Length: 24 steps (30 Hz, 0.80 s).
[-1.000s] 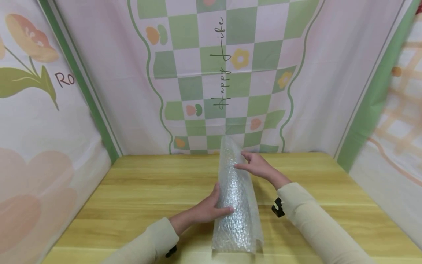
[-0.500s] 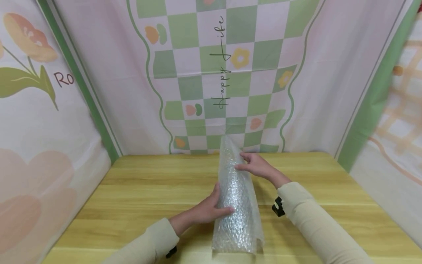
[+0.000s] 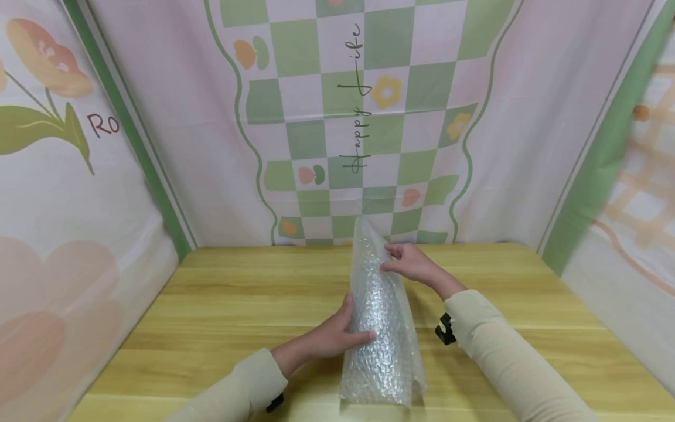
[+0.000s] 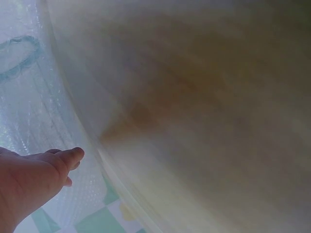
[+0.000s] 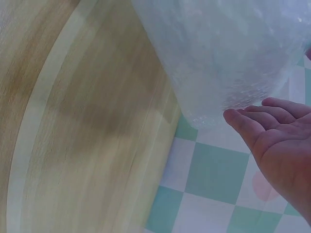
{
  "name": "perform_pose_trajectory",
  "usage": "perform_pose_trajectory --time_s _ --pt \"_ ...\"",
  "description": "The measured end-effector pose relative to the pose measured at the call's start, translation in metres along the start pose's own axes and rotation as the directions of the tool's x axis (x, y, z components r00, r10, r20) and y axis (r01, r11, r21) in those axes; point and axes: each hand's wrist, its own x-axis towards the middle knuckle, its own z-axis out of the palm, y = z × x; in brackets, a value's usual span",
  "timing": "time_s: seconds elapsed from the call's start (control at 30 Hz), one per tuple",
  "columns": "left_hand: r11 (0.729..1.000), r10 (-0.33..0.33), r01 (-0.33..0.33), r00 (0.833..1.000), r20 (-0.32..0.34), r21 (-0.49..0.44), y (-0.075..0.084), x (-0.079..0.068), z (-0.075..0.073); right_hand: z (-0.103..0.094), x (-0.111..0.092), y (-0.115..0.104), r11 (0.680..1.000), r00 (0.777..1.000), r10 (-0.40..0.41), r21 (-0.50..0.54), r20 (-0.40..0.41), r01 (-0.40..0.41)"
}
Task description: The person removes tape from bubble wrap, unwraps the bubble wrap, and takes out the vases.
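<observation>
A long, clear piece of bubble wrap (image 3: 375,316) lies lengthwise before me, wide at the near end and narrowing to a peak at the far end. My left hand (image 3: 327,337) rests against its left side, the thumb laid straight across the top. Farther along, my right hand (image 3: 416,265) touches the right edge with thumb and fingers spread apart. In the right wrist view, the extended fingers (image 5: 248,119) meet the crinkled plastic. A bluish ring (image 4: 22,56) shows at the wrap in the left wrist view, and whatever lies inside is hidden.
Beneath the wrap is a wood-grain table (image 3: 232,305). A checkered green and white cloth (image 3: 295,50) hangs directly behind its back edge, with printed curtains at both sides. Each wrist wears a black strap piece (image 3: 445,329).
My right thumb has shifted slightly to the right, and the wrap's near right corner has spread outward a little. The left hand stays against the wrap.
</observation>
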Motion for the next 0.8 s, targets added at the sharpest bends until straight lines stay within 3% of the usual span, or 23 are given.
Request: perform_pose_trajectory --time_s 0.8 --pt "1.000 0.007 -0.006 1.000 -0.009 0.029 -0.0005 0.0010 0.0002 0.0007 0.0007 -0.0015 1.000 1.000 0.025 0.000 -0.007 -0.025"
